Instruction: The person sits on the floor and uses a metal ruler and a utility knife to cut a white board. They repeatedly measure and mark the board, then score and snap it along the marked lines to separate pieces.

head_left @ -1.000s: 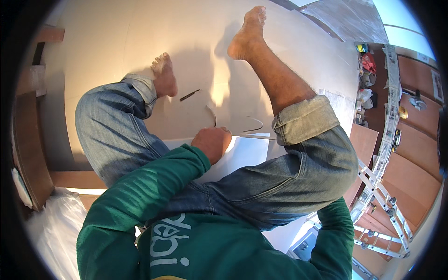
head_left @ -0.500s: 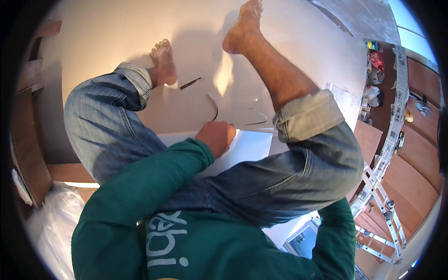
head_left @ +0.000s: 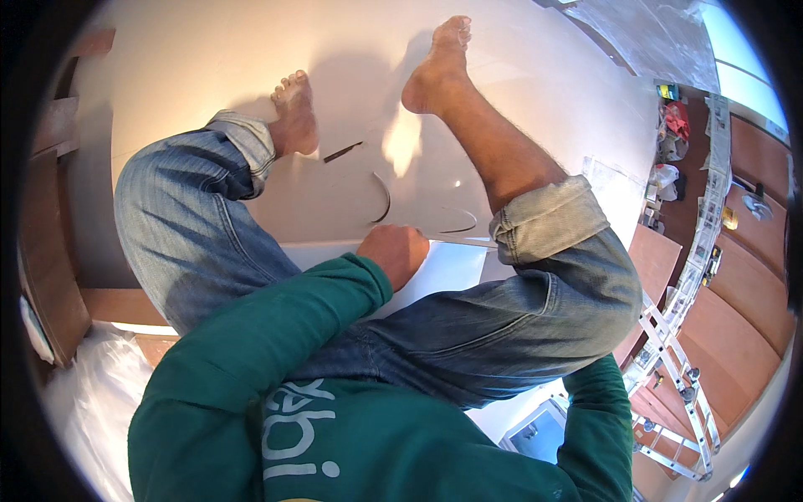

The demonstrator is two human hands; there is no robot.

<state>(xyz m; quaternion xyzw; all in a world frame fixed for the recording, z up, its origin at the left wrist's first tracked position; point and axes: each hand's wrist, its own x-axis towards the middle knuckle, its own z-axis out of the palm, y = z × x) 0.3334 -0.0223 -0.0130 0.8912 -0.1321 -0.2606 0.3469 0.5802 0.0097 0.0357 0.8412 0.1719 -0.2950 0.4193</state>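
White panel [head_left: 453, 264] lay between bent legs [head_left: 477, 339], left hand [head_left: 394, 253] curled at its far edge.
It looked stiff and slick, best held by opposite edges; the hand's hold could not be told, the right hand unseen.

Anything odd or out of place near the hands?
A dark curled strip and a thinner strip lie loose just beyond the left hand, perhaps offcuts. A slim dark tool lies unattended near the bare left foot, an odd spot. No spill stands out.
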